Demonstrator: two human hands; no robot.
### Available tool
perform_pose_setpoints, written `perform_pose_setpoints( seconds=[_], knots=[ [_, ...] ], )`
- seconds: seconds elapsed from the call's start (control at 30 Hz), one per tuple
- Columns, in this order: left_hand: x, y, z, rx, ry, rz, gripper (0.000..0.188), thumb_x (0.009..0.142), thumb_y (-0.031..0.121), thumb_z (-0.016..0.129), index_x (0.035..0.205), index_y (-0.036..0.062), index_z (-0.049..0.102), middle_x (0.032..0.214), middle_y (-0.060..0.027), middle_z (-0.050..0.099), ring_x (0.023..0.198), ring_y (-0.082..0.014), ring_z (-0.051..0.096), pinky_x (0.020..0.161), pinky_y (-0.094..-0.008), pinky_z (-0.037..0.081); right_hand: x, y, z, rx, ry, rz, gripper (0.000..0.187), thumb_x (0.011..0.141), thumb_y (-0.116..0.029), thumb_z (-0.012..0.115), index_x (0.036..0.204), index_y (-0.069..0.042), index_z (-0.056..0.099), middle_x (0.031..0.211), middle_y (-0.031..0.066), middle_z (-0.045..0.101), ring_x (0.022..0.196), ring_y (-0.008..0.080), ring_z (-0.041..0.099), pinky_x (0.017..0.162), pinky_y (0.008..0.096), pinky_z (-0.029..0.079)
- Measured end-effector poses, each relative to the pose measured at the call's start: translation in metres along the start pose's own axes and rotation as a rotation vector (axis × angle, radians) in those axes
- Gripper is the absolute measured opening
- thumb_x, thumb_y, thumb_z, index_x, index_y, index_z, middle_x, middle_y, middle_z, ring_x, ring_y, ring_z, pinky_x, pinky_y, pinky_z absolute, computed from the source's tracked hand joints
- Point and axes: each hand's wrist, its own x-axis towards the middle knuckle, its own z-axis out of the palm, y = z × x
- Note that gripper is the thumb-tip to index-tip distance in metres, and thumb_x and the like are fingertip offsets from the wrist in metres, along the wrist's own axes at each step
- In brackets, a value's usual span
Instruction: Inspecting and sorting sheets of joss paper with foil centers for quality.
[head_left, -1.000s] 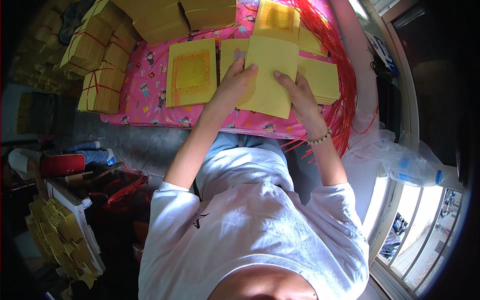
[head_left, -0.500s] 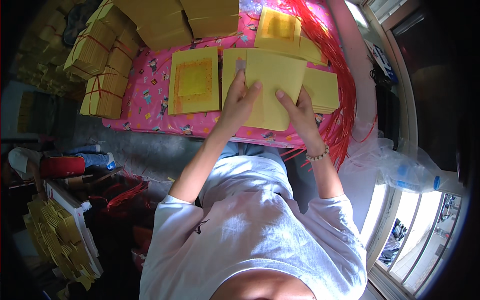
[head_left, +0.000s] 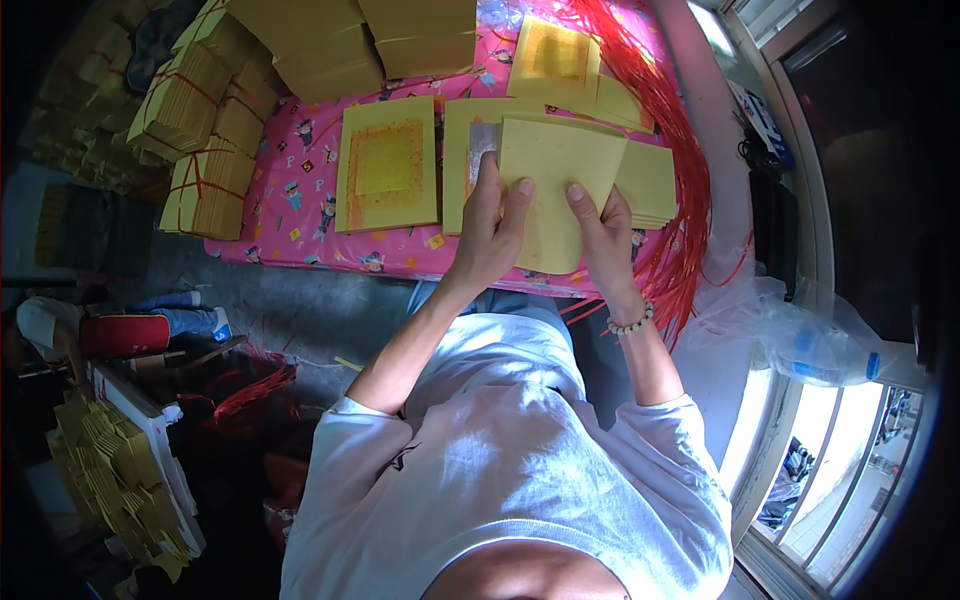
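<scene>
Both my hands grip a stack of yellow paper (head_left: 565,160), thumbs on its face and fingers behind its side edges. My left hand (head_left: 493,228) is closed on its left edge, my right hand (head_left: 607,238) on its right edge. The stack is raised a little and tilted toward me, over the table's near edge. Partly hidden beneath it lies another yellow stack (head_left: 456,150) with a silvery patch (head_left: 482,143). To the left lies a yellow stack with an orange-bordered square (head_left: 388,165). Plain yellow paper (head_left: 650,185) sits right of my right hand.
A pink patterned cloth (head_left: 285,225) covers the table. Tied yellow bundles (head_left: 205,185) stand at the left and back. Red strands (head_left: 690,190) hang along the right edge, near a plastic bag with a bottle (head_left: 815,345). Another person (head_left: 60,325) is at the far left.
The held paper stack has shifted slightly right and toward me, with both my hands moving along with it. More of the silvery patch beneath shows now.
</scene>
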Motion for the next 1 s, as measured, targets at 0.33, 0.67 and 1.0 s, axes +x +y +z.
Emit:
perform_pose_setpoints(
  seconds=[0.33,0.67,1.0],
  knots=[
    [0.022,-0.007,-0.014,-0.262,0.016,-0.372,0.029,0.093,0.013,0.049,0.121,0.0037,0.047,0.115,-0.0079,0.058,0.105,-0.0131,0.055,0.090,-0.0276,0.043,0.021,0.003,0.002,-0.046,0.060,0.157,0.031,0.092,-0.024,0.057,0.109,0.003,0.058,0.094,0.0063,0.065,0.080,0.0077,0.061,0.068,0.0219,0.049],
    [0.037,-0.019,-0.020,-0.292,0.001,-0.606,0.031,0.093,0.014,0.050,0.121,0.0029,0.048,0.114,-0.0090,0.058,0.104,-0.0164,0.057,0.087,-0.0299,0.045,0.035,0.020,0.000,0.003,0.095,0.275,0.039,0.092,-0.030,0.056,0.112,0.004,0.056,0.097,0.0086,0.064,0.084,0.0118,0.061,0.072,0.0247,0.050],
    [0.036,-0.032,-0.022,-0.231,0.008,-0.554,0.034,0.093,0.014,0.049,0.124,0.0007,0.044,0.117,-0.0098,0.056,0.106,-0.0163,0.055,0.092,-0.0294,0.042,0.033,0.015,0.002,-0.057,0.096,0.296,0.042,0.092,-0.032,0.056,0.113,0.004,0.056,0.099,0.0091,0.064,0.087,0.0123,0.061,0.074,0.0241,0.049]
  ],
)
